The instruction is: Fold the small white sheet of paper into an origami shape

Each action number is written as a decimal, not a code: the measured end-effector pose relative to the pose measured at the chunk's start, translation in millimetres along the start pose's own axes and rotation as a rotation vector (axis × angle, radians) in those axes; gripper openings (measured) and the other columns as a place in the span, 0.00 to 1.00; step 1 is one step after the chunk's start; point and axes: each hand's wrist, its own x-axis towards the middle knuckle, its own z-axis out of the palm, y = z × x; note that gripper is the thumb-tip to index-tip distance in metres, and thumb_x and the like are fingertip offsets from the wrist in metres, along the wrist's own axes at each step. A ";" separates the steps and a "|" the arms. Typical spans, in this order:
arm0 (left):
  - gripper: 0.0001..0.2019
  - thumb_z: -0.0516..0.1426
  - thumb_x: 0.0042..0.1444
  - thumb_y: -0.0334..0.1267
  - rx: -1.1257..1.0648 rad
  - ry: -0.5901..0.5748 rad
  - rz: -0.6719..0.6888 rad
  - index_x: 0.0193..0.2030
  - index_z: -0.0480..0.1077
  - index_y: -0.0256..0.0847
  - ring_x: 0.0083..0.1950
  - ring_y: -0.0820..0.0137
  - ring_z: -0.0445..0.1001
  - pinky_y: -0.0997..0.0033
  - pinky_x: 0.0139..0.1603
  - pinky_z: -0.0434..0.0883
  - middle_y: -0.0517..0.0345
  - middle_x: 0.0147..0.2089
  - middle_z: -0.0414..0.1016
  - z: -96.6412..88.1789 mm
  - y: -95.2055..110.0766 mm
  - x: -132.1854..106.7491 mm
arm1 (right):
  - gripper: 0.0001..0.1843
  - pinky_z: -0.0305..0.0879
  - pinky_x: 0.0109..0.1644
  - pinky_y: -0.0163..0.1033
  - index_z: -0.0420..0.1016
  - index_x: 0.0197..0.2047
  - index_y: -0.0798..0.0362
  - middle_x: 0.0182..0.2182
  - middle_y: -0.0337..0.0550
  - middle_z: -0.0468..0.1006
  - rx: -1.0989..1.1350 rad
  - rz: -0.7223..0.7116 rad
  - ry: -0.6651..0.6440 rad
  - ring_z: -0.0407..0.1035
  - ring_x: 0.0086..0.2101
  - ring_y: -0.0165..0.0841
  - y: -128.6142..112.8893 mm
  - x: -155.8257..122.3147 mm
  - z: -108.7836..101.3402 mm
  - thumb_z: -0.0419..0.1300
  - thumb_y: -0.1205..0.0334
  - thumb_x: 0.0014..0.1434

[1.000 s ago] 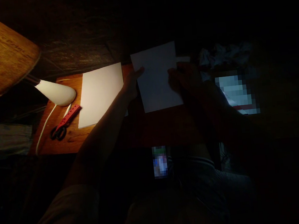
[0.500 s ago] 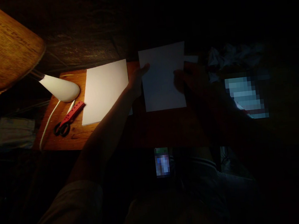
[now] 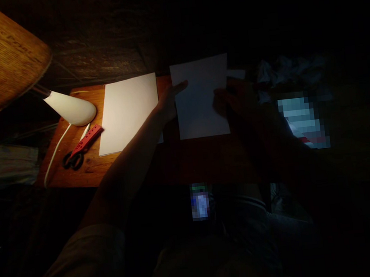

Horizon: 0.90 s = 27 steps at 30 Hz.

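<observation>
A white sheet of paper [image 3: 202,110] is held up over the dim part of the wooden table [image 3: 86,177]. My left hand [image 3: 170,101] grips its left edge, thumb across the front and the other fingers hidden behind. At the right edge, my right hand [image 3: 237,97] has its fingers bent and pinched on the sheet; deep shadow hides most of it. Left of my left hand lies a stack of white paper [image 3: 130,106], lit by the lamp. Scissors [image 3: 74,159] with black handles lie beside it, their blades under a red perforated piece [image 3: 87,140].
A lamp with a white base [image 3: 76,110] and a woven shade [image 3: 4,56] stands at the left, its white cord [image 3: 54,156] running over the table edge. Another pale sheet [image 3: 237,74] shows behind my right hand. Crumpled pale material [image 3: 283,68] and a blurred bright screen [image 3: 302,119] are at right.
My right hand has shifted slightly along the sheet's right edge, and my left thumb reaches a little further over the front. The whole view has drifted slightly.
</observation>
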 end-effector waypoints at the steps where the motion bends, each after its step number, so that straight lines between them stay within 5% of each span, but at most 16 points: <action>1: 0.10 0.57 0.71 0.38 0.009 -0.012 0.004 0.52 0.77 0.38 0.75 0.48 0.74 0.41 0.76 0.70 0.50 0.52 0.87 -0.5 -0.2 0.5 | 0.16 0.67 0.38 0.45 0.73 0.27 0.46 0.25 0.38 0.73 -0.018 0.001 0.009 0.68 0.31 0.37 0.7 -0.1 0.5 0.68 0.48 0.59; 5: 0.09 0.57 0.72 0.37 0.051 -0.051 0.030 0.41 0.76 0.41 0.76 0.49 0.72 0.42 0.79 0.67 0.49 0.48 0.88 -3.8 -1.4 3.3 | 0.17 0.67 0.39 0.46 0.71 0.27 0.47 0.24 0.37 0.69 -0.048 0.009 0.010 0.67 0.31 0.37 2.0 -0.2 1.4 0.69 0.49 0.60; 15: 0.21 0.49 0.77 0.52 0.050 -0.080 0.052 0.62 0.74 0.43 0.81 0.48 0.66 0.34 0.81 0.64 0.51 0.59 0.86 -5.6 -1.3 6.7 | 0.29 0.68 0.37 0.47 0.61 0.24 0.44 0.21 0.34 0.63 -0.089 -0.101 0.028 0.60 0.26 0.34 -4.6 0.2 0.6 0.69 0.36 0.60; 20: 0.21 0.52 0.75 0.55 0.063 -0.084 0.051 0.61 0.75 0.45 0.84 0.48 0.61 0.43 0.85 0.58 0.47 0.59 0.87 -3.2 1.2 0.1 | 0.22 0.72 0.41 0.50 0.64 0.28 0.44 0.25 0.37 0.68 -0.082 -0.130 0.092 0.65 0.30 0.38 -6.5 -1.8 0.9 0.68 0.41 0.61; 27: 0.24 0.48 0.77 0.56 0.063 -0.092 0.053 0.63 0.74 0.43 0.85 0.49 0.60 0.40 0.84 0.60 0.51 0.59 0.87 0.0 1.2 -0.7 | 0.14 0.74 0.46 0.52 0.74 0.42 0.45 0.35 0.45 0.79 -0.083 -0.149 0.176 0.72 0.38 0.43 -5.4 -1.8 0.0 0.67 0.46 0.61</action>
